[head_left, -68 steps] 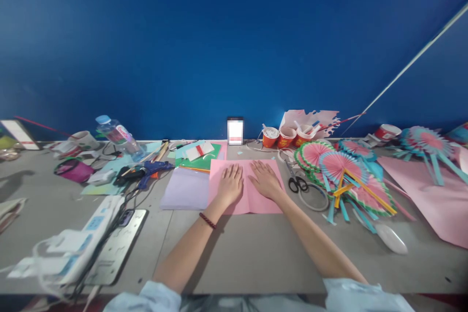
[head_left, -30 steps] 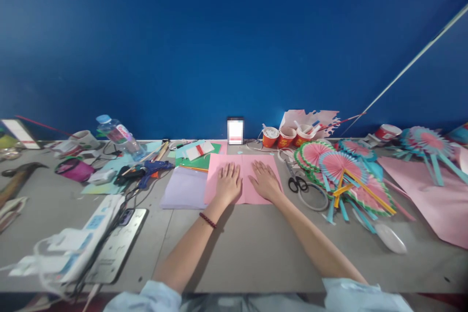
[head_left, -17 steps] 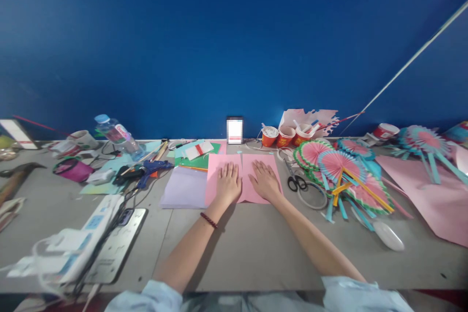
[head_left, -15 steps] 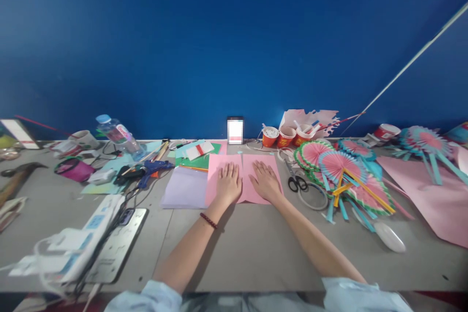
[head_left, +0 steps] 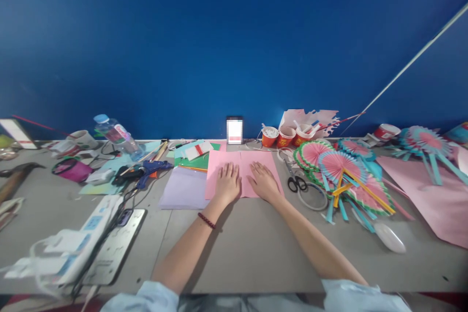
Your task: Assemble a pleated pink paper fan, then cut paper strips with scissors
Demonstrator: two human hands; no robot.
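Pink sheet (head_left: 256, 158) slid away, crease toward wall (head_left: 234, 34); left hand (head_left: 227, 186), right hand (head_left: 263, 184) flat, fingers slightly spread.

The left hand (head_left: 227, 183) and right hand (head_left: 263, 183) lie side by side on the paper sheet (head_left: 243, 160). A paper stack (head_left: 184, 188) lies left of it, scissors (head_left: 296, 180) right, a phone (head_left: 234, 130) behind.

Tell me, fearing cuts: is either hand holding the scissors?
No, left hand and right hand press flat on pink paper; scissors lie apart.
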